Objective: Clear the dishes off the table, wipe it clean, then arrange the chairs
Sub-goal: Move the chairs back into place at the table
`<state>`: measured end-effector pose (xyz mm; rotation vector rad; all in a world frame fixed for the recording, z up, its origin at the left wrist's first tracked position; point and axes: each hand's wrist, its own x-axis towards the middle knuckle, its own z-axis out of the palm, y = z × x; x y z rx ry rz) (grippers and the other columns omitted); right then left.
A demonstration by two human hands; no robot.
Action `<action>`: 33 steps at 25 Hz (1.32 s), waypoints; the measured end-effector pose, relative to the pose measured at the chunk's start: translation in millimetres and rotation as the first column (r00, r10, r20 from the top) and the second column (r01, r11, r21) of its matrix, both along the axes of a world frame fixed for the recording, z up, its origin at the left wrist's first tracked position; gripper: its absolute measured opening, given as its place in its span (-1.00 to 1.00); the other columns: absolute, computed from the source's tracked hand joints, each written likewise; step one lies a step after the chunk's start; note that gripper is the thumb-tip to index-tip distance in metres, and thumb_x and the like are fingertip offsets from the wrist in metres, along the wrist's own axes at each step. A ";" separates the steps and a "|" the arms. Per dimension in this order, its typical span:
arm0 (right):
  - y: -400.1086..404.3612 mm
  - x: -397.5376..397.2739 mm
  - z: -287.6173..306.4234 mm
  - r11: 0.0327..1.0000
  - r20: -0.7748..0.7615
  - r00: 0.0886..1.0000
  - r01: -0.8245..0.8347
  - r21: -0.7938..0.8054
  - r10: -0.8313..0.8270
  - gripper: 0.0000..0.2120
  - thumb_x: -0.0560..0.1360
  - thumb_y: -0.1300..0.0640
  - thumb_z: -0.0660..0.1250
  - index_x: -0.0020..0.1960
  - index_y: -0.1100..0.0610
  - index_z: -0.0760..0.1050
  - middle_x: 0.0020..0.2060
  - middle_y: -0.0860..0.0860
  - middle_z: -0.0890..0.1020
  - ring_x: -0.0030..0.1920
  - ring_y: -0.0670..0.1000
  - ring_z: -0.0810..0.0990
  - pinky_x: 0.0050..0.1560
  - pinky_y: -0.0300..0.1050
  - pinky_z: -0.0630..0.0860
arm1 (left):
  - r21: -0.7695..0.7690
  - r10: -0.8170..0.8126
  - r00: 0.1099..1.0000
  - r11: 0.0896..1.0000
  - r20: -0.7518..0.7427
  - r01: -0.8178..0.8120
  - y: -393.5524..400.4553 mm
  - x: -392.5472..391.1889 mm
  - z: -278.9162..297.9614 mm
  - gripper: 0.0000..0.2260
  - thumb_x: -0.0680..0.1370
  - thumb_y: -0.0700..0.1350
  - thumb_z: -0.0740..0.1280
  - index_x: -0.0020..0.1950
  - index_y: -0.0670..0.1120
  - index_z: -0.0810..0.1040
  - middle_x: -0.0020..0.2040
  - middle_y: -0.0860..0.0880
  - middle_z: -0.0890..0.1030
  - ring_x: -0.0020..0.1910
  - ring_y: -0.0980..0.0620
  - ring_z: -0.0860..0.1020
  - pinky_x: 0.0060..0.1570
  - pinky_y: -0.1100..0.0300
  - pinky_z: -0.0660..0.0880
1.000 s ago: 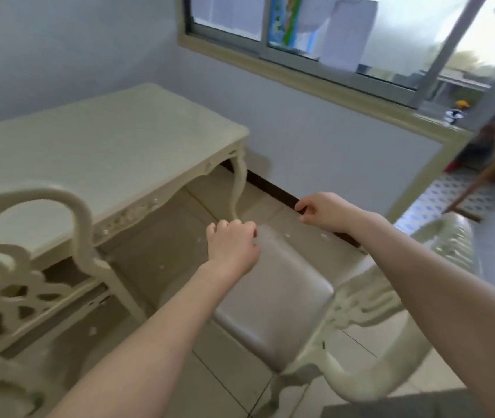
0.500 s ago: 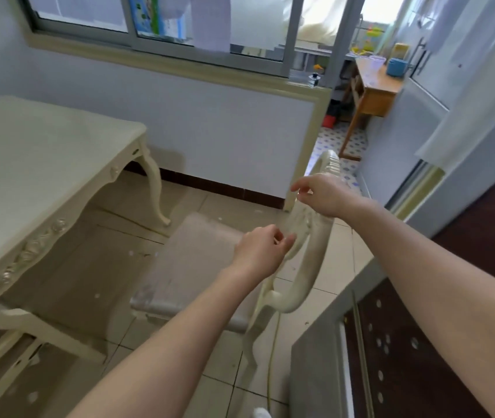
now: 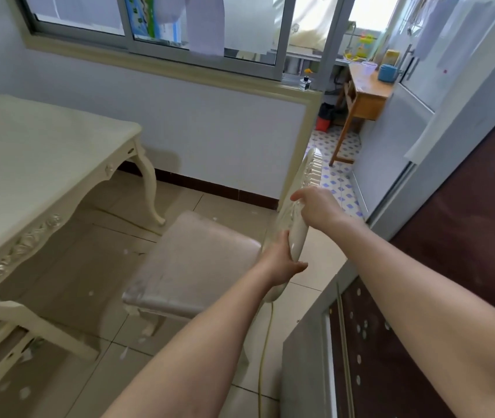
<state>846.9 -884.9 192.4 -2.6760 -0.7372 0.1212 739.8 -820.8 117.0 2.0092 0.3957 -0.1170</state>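
Beside the table (image 3: 38,164), both hands grip the chair (image 3: 198,260) backrest, its seat facing the table.

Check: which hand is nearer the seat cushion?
Left. The left hand grips the lower chair back, right beside the seat cushion; the right hand holds the back higher up, farther from it.

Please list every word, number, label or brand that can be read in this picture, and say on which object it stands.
No text can be read with certainty.
Colourful poster behind the window: it has print, but too blurred to read.
White papers hanging at the window: no legible writing.
Small bottle on the sill: any label is too small.
Table and chair: only carved ornament, no writing.
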 end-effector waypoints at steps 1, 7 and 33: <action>0.9 -2.2 0.3 1.000 -0.004 1.000 -0.007 -0.001 0.007 -0.50 0.45 0.45 0.08 0.24 0.08 0.53 0.27 0.10 0.48 0.26 0.08 0.46 0.13 -0.15 0.43 | 0.041 -0.004 1.000 0.999 -0.008 0.005 1.5 1.7 0.4 -0.35 0.38 -0.12 0.47 0.36 -0.05 0.20 0.06 -0.12 0.52 0.01 -0.13 0.55 0.00 -0.05 0.55; 7.8 5.2 -6.4 0.912 0.001 0.949 -0.301 -0.279 0.314 -0.46 0.48 0.41 0.21 0.37 -0.01 0.42 0.47 0.04 0.28 0.54 0.08 -0.07 0.47 0.07 0.01 | -0.005 0.079 0.997 0.997 -0.005 -0.079 24.5 -16.6 5.1 -0.46 0.20 -0.26 0.36 0.12 0.04 0.32 -0.11 -0.09 0.52 -0.16 -0.12 0.56 -0.23 -0.12 0.61; 221.5 -67.7 -30.1 0.763 0.248 0.722 -0.616 -0.197 0.646 -0.54 0.33 -0.08 0.47 0.11 0.06 0.40 -0.01 0.00 0.53 0.09 0.09 0.46 0.18 0.03 0.31 | 0.569 0.494 0.867 0.734 -0.074 -0.370 287.3 -175.5 24.8 -0.86 0.29 -0.04 0.45 -0.25 0.03 0.52 -0.29 0.05 0.59 -0.26 0.03 0.56 -0.37 0.19 0.33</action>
